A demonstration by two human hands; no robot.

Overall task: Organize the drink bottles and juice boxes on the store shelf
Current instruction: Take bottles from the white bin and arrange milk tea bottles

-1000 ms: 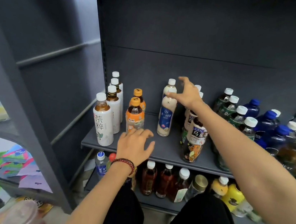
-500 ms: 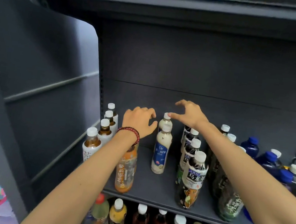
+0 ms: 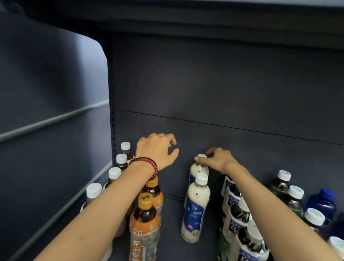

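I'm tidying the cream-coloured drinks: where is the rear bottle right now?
In the head view, the rear cream-coloured bottle stands mid-shelf, directly behind its twin bottle, the right hand pinching its white cap.

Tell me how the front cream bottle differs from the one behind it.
The right hand pinches the cap of the rear cream bottle; the front cream bottle stands untouched. The rear cream bottle is half hidden behind the front cream bottle, which shows in full. Both stand on the shelf with white caps, cream bodies and blue labels.
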